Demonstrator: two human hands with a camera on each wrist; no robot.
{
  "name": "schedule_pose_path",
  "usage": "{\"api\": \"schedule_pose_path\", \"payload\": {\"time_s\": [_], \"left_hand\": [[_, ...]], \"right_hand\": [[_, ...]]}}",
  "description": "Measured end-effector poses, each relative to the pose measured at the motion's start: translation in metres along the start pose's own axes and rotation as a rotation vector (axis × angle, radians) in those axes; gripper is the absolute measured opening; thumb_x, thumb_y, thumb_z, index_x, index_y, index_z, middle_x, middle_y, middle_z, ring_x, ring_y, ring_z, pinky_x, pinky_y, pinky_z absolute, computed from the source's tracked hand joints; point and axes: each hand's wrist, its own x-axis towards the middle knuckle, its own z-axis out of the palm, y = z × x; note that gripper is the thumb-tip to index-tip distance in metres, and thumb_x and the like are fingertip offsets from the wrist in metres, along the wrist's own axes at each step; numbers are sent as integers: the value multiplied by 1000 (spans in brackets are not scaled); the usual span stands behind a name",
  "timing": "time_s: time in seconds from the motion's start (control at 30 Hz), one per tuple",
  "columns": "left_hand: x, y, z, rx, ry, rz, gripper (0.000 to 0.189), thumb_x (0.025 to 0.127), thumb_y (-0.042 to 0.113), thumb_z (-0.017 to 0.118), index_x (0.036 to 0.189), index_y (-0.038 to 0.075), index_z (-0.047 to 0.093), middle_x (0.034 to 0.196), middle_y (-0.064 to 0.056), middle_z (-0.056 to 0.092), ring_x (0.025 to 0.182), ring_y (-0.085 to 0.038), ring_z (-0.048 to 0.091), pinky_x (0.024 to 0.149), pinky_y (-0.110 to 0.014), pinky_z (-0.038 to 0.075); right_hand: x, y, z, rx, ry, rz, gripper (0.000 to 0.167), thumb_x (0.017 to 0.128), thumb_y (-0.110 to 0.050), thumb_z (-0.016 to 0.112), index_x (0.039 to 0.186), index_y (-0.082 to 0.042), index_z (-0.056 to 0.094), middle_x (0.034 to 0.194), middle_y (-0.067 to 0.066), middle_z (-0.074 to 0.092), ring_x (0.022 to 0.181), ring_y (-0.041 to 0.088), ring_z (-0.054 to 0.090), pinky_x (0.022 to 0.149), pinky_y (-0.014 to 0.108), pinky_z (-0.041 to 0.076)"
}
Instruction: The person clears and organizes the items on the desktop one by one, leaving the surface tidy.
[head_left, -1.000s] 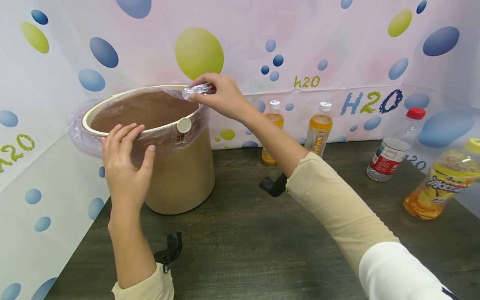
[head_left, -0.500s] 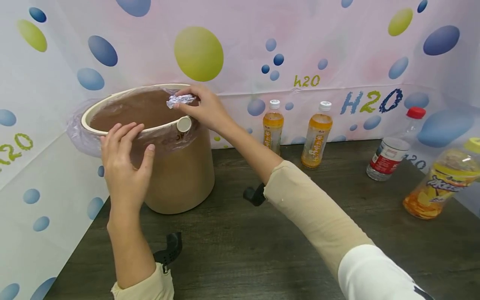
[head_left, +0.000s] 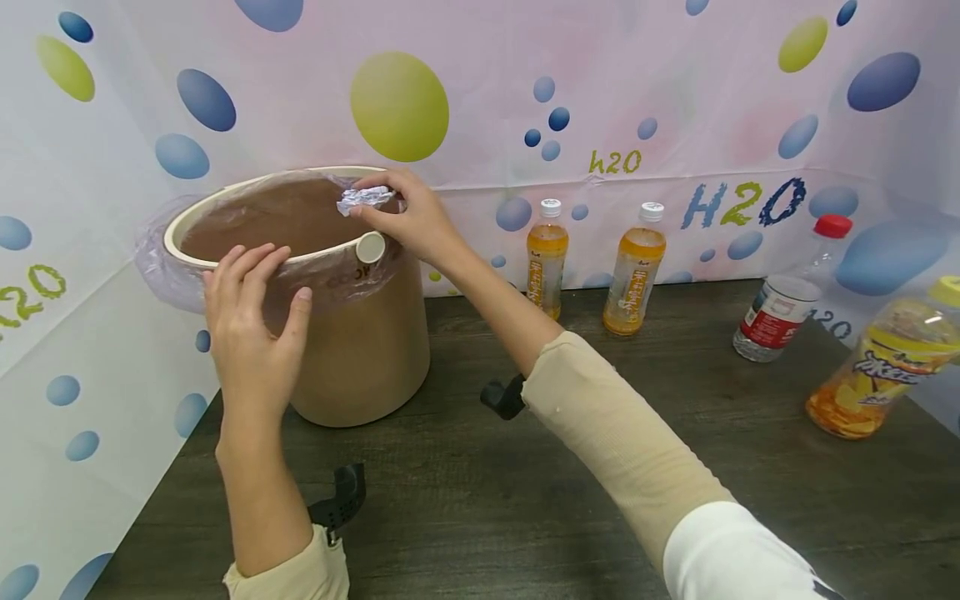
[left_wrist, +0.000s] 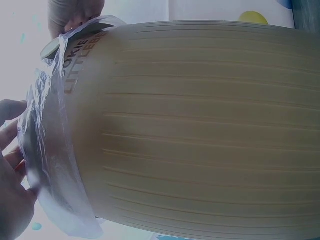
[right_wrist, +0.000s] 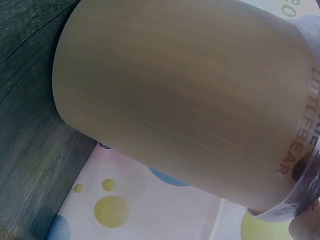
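Observation:
A beige trash bin (head_left: 360,350) stands at the left with a thin translucent liner bag (head_left: 168,267) folded over its rim. My left hand (head_left: 251,333) rests on the near side of that rim, fingers extended and thumb apart. At the rim's right side my right hand (head_left: 416,217) pinches a crumpled piece of silvery foil (head_left: 363,198) between thumb and fingers, over the bin's opening. From the left wrist, the bin's ribbed wall (left_wrist: 210,125) fills most of the view. Only a bit of the right hand (right_wrist: 306,225) shows in the right wrist view.
Two bottles of orange drink, one nearer the bin (head_left: 545,258) and another (head_left: 634,275), stand by the back wall. Farther right are a red-capped bottle (head_left: 780,300) and a yellow-capped bottle (head_left: 877,375). All stand on a dark wooden table (head_left: 465,500).
My right hand has moved left and slightly down with the foil, from above the rim's right edge to over the opening. In the last half second it barely moves. The left hand stays put.

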Motion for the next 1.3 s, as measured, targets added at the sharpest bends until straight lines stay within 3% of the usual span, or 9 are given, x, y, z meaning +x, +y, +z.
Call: {"api": "schedule_pose_path", "payload": {"time_s": [0.2, 0.43, 0.67, 0.97, 1.3], "left_hand": [[0, 1, 1, -13, 3, -27, 37, 83, 11, 61, 118, 0, 59, 124, -12, 52, 128, -18, 31, 109, -34, 4], [1, 1, 1, 0, 1, 9, 36, 85, 11, 58, 119, -3, 57, 124, -16, 51, 128, -19, 31, 109, -35, 4], [1, 2, 2, -20, 8, -43, 36, 82, 8, 62, 118, 0, 60, 124, -11, 53, 128, -18, 32, 109, -33, 4], [0, 0, 2, -4, 6, -5, 36, 84, 9, 59, 118, -2, 58, 124, -15, 52, 128, -18, 31, 109, -35, 5], [0, 1, 2, -13, 12, -7, 36, 84, 11, 59, 118, -1, 59, 124, -15, 52, 128, -19, 32, 109, -35, 6]], "right_hand": [[1, 1, 0, -6, 0, 3, 32, 80, -17, 70, 109, -6, 64, 108, 3, 52, 80, 14, 47, 69, 19, 41], [2, 0, -2, -46, -6, 9, 33, 80, -18, 70, 111, -7, 64, 110, 3, 52, 85, 15, 46, 70, 17, 40], [3, 0, -3, -82, -5, 16, 34, 80, -20, 71, 110, -8, 64, 114, 2, 53, 99, 9, 45, 82, 14, 36], [4, 0, -4, -53, -34, 90, 38, 80, -23, 71, 113, -9, 61, 118, -3, 50, 111, 4, 46, 89, 11, 33], [4, 2, -4, -58, -31, 66, 36, 80, -22, 71, 111, -7, 63, 115, -3, 52, 108, 1, 44, 89, 11, 32]]}}
